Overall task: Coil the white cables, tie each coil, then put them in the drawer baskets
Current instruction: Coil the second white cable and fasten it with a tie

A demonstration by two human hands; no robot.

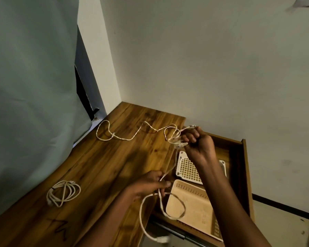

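My right hand (pixel 197 143) is raised over the open drawer (pixel 243 157) and grips a bunch of white cable (pixel 175 139) near its plug end. From there the cable runs down to my left hand (pixel 150 184), which pinches it at the desk's edge. Below that hand a loose loop (pixel 175 209) hangs over the beige basket (pixel 191 207), and its plug (pixel 161 239) dangles lower. A second white cable (pixel 125 138) lies uncoiled across the far desk. A tied white coil (pixel 63 192) rests on the near left of the wooden desk (pixel 105 166). A white basket (pixel 187 168) sits behind the beige one.
A grey curtain (pixel 30 86) hangs along the desk's left side. A plain wall (pixel 212 68) stands behind the desk and drawer. Black pen marks (pixel 60 229) show on the desk near its front edge.
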